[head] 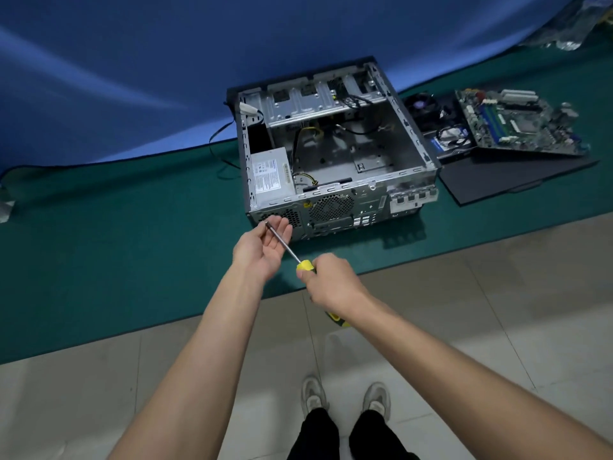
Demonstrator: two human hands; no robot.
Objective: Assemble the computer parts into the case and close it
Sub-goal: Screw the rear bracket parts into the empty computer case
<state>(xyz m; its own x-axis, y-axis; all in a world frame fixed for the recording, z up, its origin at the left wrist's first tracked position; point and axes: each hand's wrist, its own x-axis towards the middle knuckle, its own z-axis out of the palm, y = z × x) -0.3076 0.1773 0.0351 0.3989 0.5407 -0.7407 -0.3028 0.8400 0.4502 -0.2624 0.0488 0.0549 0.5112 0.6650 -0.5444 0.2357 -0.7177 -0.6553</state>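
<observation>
The right hand (pixel 331 280) is gripping the yellow handle of a screwdriver (pixel 288 250), fingers curled round it; the left hand (pixel 263 245) is lying open, palm up, under the steel shaft. The case (pixel 331 151) is sitting open on the green mat (pixel 132 244) near its front edge; being stiff sheet metal, it is probably heavy and sharp-edged. The motherboard (pixel 517 124) is lying toward the mat's right edge; it looks fragile, best held by its edges.

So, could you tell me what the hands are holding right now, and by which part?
The right hand grips the screwdriver by its yellow handle; its metal shaft lies across the open left hand.
</observation>
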